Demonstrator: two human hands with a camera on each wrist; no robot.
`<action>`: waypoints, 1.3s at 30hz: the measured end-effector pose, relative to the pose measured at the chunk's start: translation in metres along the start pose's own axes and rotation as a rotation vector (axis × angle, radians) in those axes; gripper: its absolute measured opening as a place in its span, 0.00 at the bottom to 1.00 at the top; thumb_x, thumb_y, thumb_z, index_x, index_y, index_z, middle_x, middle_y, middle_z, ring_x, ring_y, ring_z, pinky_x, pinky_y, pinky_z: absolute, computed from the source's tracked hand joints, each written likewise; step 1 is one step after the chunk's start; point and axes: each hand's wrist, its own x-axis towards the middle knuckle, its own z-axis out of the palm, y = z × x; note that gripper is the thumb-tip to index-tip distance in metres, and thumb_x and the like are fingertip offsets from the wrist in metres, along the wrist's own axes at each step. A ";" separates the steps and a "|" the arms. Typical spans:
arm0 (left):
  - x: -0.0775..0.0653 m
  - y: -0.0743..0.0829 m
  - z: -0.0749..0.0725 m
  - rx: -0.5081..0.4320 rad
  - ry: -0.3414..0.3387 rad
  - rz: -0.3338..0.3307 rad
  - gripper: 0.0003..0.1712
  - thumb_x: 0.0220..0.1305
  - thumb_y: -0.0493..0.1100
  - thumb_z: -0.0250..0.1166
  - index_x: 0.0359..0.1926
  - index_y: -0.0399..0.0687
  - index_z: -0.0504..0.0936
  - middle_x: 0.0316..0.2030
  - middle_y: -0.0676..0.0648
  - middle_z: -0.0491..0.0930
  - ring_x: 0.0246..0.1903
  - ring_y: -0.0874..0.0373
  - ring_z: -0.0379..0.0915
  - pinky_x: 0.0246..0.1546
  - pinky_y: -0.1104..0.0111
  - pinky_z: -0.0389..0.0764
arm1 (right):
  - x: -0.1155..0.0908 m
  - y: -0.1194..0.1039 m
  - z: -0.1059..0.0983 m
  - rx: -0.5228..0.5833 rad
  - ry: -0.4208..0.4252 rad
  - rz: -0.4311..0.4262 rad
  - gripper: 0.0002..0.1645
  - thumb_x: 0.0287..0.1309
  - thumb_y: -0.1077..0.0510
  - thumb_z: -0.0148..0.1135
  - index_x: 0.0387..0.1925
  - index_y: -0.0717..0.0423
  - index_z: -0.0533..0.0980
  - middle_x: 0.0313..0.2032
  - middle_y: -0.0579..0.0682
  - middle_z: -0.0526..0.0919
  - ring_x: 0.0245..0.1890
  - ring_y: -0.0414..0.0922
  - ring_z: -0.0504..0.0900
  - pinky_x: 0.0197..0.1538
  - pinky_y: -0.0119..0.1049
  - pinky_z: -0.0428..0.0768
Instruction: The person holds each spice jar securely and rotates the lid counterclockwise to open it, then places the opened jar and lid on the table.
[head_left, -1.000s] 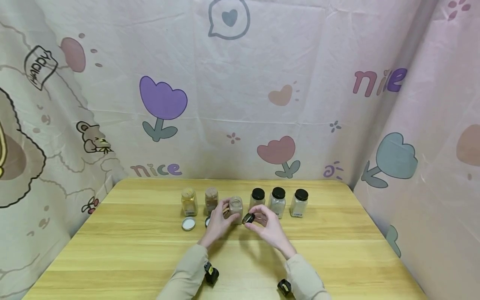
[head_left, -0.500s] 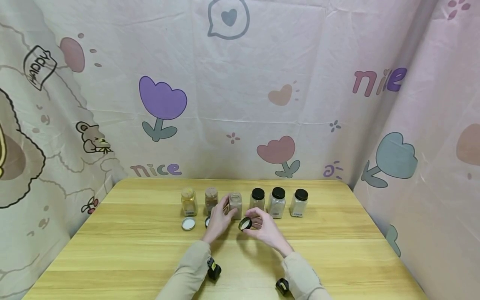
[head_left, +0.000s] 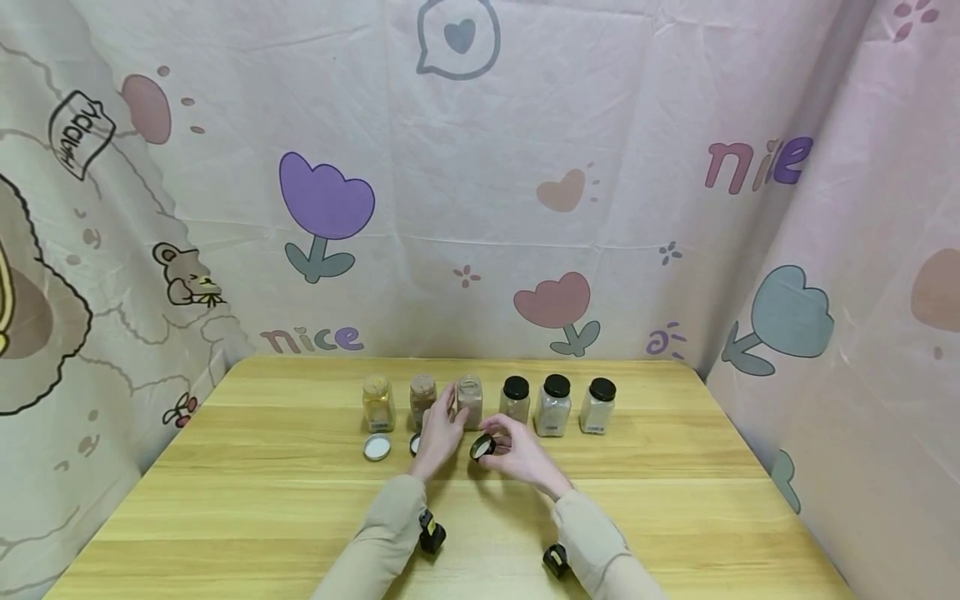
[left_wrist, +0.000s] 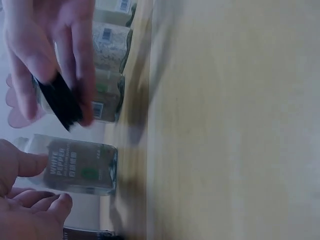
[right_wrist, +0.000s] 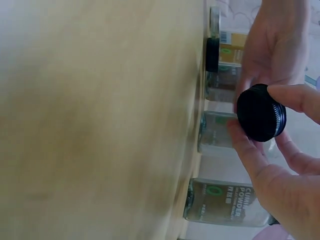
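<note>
Pinching lid (right_wrist: 256,115) edgewise with right hand (head_left: 517,457) lower-center, maybe keeping liner (head_left: 483,450) clean; flanking pepper jar (head_left: 472,402) with left hand (head_left: 440,435), can't tell if gripping.

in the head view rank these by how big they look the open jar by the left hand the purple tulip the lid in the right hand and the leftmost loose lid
1. Purple tulip
2. Open jar
3. Held lid and leftmost loose lid: too alike to rank
</note>
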 end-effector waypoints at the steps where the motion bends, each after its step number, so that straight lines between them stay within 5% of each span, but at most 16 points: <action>1: -0.003 0.001 -0.001 0.003 0.004 -0.016 0.33 0.70 0.35 0.60 0.72 0.29 0.62 0.67 0.27 0.68 0.65 0.34 0.70 0.67 0.47 0.73 | 0.002 0.000 0.001 -0.008 -0.009 0.010 0.32 0.50 0.70 0.69 0.58 0.69 0.70 0.56 0.71 0.77 0.56 0.65 0.82 0.62 0.48 0.83; 13: -0.024 0.000 -0.022 -0.069 0.003 0.016 0.25 0.72 0.31 0.55 0.67 0.26 0.68 0.65 0.27 0.71 0.63 0.34 0.73 0.63 0.50 0.78 | 0.023 0.002 0.004 -0.146 -0.057 0.057 0.31 0.51 0.69 0.70 0.59 0.65 0.72 0.57 0.68 0.78 0.55 0.64 0.82 0.62 0.56 0.81; 25: -0.030 -0.007 -0.030 -0.042 -0.056 -0.007 0.27 0.68 0.29 0.56 0.67 0.26 0.68 0.63 0.27 0.73 0.62 0.34 0.74 0.62 0.52 0.79 | 0.036 0.005 0.009 -0.469 -0.077 -0.069 0.29 0.49 0.68 0.74 0.54 0.65 0.76 0.52 0.63 0.84 0.51 0.57 0.84 0.57 0.51 0.85; 33: -0.031 -0.010 -0.031 -0.033 -0.054 -0.002 0.27 0.66 0.28 0.56 0.67 0.26 0.69 0.63 0.27 0.74 0.62 0.34 0.75 0.62 0.53 0.80 | 0.033 0.002 0.013 -0.677 -0.004 -0.168 0.26 0.49 0.65 0.74 0.52 0.62 0.77 0.48 0.60 0.85 0.49 0.54 0.84 0.54 0.52 0.83; 39: -0.033 -0.009 -0.031 -0.066 -0.057 -0.023 0.27 0.67 0.27 0.55 0.67 0.25 0.68 0.63 0.27 0.73 0.63 0.34 0.74 0.63 0.53 0.78 | 0.026 -0.004 0.008 -0.589 0.109 -0.214 0.18 0.54 0.66 0.72 0.47 0.62 0.80 0.42 0.57 0.87 0.35 0.49 0.85 0.38 0.34 0.84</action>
